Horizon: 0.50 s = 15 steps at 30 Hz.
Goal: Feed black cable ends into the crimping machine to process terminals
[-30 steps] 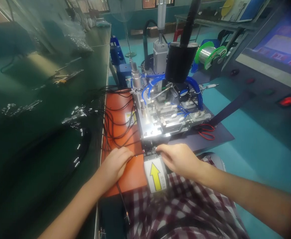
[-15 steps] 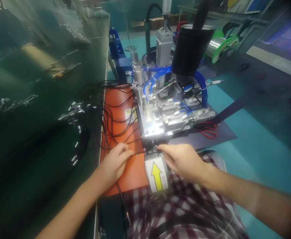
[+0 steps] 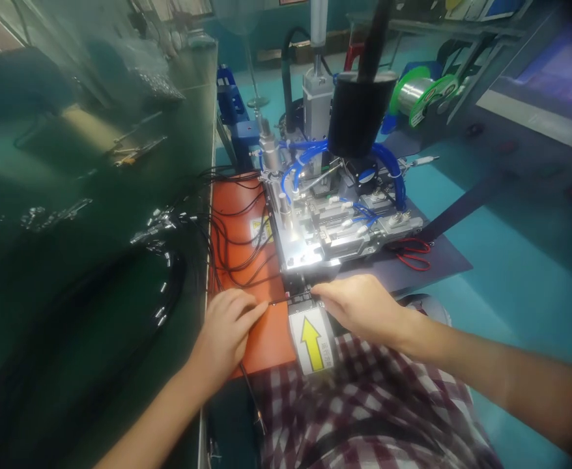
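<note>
A thin black cable (image 3: pixel 281 300) runs between my two hands, across the front slot of a metal machine (image 3: pixel 315 241). My left hand (image 3: pixel 230 319) pinches the cable over the orange plate (image 3: pixel 266 339). At the slot, my right hand (image 3: pixel 359 303) has its fingertips closed on the cable's other end, which the fingers mostly hide. Just below the cable sits a white block with a yellow arrow (image 3: pixel 312 344). The cable's tail hangs down below my left hand.
Several black cables (image 3: pixel 222 241) spread over the orange plate from the dark table (image 3: pixel 95 293) at left. A black cylinder (image 3: pixel 361 114) and blue tubes (image 3: pixel 388 159) stand above the machine. A green wire spool (image 3: pixel 420 94) and red-handled tool (image 3: pixel 413 254) lie right.
The view has shifted slightly, so the table and plate appear further right. Both hands keep their hold at the slot, with the left fingers a little more bent over.
</note>
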Available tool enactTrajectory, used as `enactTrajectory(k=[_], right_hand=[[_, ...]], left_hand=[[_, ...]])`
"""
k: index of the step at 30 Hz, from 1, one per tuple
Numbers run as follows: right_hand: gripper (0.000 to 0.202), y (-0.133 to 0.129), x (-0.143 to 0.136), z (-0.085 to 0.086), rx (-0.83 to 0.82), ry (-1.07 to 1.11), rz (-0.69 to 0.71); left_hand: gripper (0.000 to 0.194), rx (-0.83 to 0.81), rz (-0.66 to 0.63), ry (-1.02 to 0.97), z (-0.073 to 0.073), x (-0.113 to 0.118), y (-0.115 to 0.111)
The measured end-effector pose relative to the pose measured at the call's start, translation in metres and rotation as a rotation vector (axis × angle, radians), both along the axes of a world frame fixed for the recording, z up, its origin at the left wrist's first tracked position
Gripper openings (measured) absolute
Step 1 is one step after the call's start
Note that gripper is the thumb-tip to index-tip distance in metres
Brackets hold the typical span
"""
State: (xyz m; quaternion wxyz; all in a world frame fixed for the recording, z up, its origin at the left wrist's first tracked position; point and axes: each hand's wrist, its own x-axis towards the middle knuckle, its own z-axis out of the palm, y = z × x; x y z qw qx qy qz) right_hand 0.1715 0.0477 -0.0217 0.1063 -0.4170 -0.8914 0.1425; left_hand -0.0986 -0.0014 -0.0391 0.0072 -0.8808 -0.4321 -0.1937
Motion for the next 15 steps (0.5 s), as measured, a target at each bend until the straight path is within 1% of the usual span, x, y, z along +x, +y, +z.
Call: enactTrajectory(k=[1, 3, 4, 6, 8, 11, 15], right_hand=[[0.023, -0.003, 0.004, -0.002, -0.002, 0.098, -0.041], [0.025, -0.014, 0.013, -0.007, -0.008, 0.295, -0.173], [0.024, -0.021, 0.018, -0.011, -0.035, 0.370, -0.232], [0.021, -0.038, 0.029, -0.021, -0.082, 0.460, -0.291], [0.020, -0.056, 0.037, -0.033, -0.115, 0.486, -0.318], [0.022, -0.078, 0.045, -0.050, -0.182, 0.459, -0.337], [0.024, -0.096, 0.052, -0.068, -0.273, 0.409, -0.339]], left_hand=[[0.033, 0.016, 0.023, 0.003, 0.000, 0.000, -0.003], [0.035, 0.044, 0.077, 0.003, -0.002, 0.001, -0.007], [0.036, 0.053, 0.100, 0.003, -0.004, 0.001, -0.009], [0.036, 0.056, 0.128, 0.005, -0.007, 0.002, -0.011], [0.037, 0.048, 0.138, 0.010, -0.007, 0.002, -0.012], [0.038, 0.034, 0.139, 0.019, -0.005, 0.004, -0.012], [0.036, 0.027, 0.139, 0.019, -0.002, 0.004, -0.013]])
